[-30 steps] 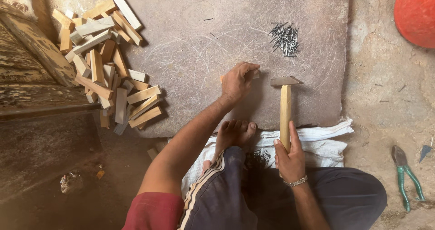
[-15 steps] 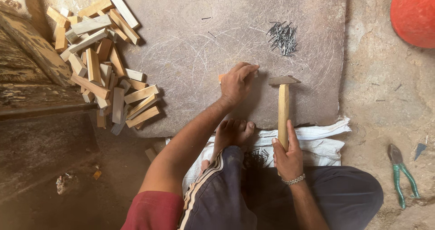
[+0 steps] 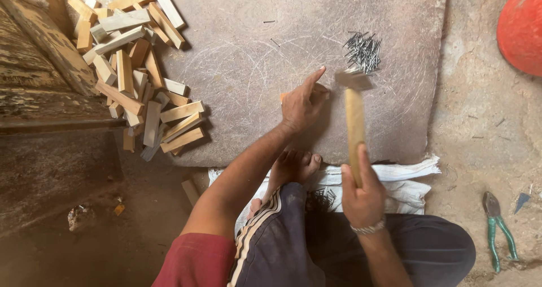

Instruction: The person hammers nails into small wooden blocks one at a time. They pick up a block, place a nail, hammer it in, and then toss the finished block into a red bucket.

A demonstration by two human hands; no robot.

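Right hand (image 3: 363, 192) around hammer (image 3: 354, 119) handle, left hand (image 3: 301, 103) flat over wood piece (image 3: 284, 96).

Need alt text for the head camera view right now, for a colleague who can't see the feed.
Seen from above, a seated person's right hand grips a wooden-handled hammer while the left hand pins a small wood piece on a scratched stone slab. A heap of nails lies beyond the hammer head; wood blocks are piled left, green-handled pliers right.
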